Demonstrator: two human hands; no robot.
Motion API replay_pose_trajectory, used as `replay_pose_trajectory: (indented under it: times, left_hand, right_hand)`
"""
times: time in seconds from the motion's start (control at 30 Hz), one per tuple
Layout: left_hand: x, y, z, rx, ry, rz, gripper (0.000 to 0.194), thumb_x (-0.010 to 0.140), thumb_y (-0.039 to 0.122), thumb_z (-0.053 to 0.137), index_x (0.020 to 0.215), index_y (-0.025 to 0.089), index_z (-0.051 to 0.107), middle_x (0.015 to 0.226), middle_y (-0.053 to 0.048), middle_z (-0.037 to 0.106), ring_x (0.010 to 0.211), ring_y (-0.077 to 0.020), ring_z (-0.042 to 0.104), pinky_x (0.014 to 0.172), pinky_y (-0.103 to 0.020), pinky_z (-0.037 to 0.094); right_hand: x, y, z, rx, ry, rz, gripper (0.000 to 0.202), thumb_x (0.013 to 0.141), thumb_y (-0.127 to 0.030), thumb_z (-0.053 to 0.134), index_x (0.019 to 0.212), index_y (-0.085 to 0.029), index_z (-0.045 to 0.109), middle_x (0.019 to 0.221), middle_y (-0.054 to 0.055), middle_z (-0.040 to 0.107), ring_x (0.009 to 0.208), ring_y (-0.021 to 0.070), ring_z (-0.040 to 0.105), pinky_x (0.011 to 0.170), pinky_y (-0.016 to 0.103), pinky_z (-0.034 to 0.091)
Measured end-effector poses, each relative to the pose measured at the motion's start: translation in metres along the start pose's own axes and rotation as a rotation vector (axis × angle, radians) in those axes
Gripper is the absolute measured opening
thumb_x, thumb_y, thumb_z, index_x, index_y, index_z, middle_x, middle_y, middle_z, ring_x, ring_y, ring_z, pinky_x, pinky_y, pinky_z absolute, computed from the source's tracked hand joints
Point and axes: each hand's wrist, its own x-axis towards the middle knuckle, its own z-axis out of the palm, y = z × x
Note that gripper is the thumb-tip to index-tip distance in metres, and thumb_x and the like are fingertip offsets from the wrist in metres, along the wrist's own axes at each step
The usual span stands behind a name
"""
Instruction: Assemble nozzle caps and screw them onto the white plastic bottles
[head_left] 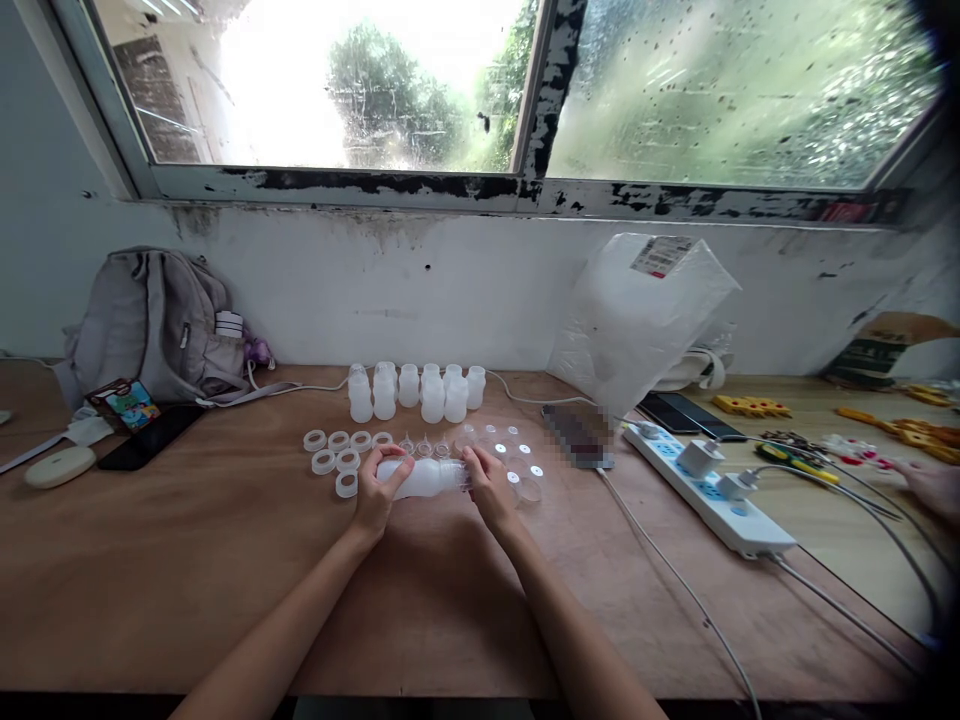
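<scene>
Forearms (307, 608) over the surface (187, 570), one white bottle (425, 478) held sideways.
Left hand (382, 490) curls round its body; right hand (487, 488) pinches its clear end, fingers closed. Looks partway: more bottles (433, 393) stand behind, too small to tell if complete; rings (315, 447), teats (426, 449) and clear caps (529, 489) lie loose, seemingly left unfitted.

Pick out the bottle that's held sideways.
The white bottle between the left hand and right hand; the other bottles stand on the table.
</scene>
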Motion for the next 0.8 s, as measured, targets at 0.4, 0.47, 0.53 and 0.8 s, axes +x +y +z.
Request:
replay_pose_trajectory:
  times: [0.4, 0.47, 0.53, 0.8]
  left_hand:
    - [-0.005, 0.000, -0.003, 0.068, -0.014, 0.064, 0.017, 0.075, 0.032, 0.051, 0.067, 0.017, 0.052, 0.067, 0.001, 0.054, 0.062, -0.0125, 0.050, 0.056, -0.021, 0.038]
    - [-0.006, 0.000, -0.003, 0.091, -0.007, 0.084, 0.018, 0.075, 0.032, 0.050, 0.067, 0.017, 0.052, 0.067, 0.000, 0.054, 0.063, -0.0132, 0.050, 0.058, -0.022, 0.038]
    - [-0.007, 0.001, -0.003, 0.113, -0.002, 0.107, 0.018, 0.076, 0.031, 0.049, 0.066, 0.017, 0.052, 0.067, -0.001, 0.055, 0.065, -0.0139, 0.050, 0.059, -0.022, 0.038]
    - [-0.017, 0.005, -0.001, 0.177, 0.034, 0.164, 0.019, 0.078, 0.030, 0.045, 0.065, 0.018, 0.050, 0.066, -0.001, 0.053, 0.067, -0.0153, 0.051, 0.064, -0.025, 0.039]
  right_hand:
    - [-0.011, 0.002, 0.008, -0.128, 0.015, -0.104, 0.035, 0.084, -0.034, 0.031, 0.054, -0.019, 0.040, 0.047, -0.003, 0.041, 0.046, 0.0106, 0.038, 0.045, 0.022, 0.026]
    - [-0.012, 0.005, 0.010, -0.099, 0.025, -0.089, 0.035, 0.084, -0.033, 0.031, 0.054, -0.018, 0.040, 0.048, -0.003, 0.041, 0.047, 0.0106, 0.037, 0.045, 0.023, 0.026]
    - [-0.013, 0.008, 0.012, -0.076, 0.039, -0.077, 0.034, 0.084, -0.032, 0.031, 0.055, -0.018, 0.041, 0.049, -0.003, 0.041, 0.047, 0.0107, 0.037, 0.045, 0.023, 0.025]
    - [-0.023, 0.006, 0.014, -0.078, 0.098, -0.111, 0.032, 0.084, -0.030, 0.033, 0.055, -0.019, 0.040, 0.050, -0.003, 0.039, 0.047, 0.0110, 0.035, 0.046, 0.024, 0.024]
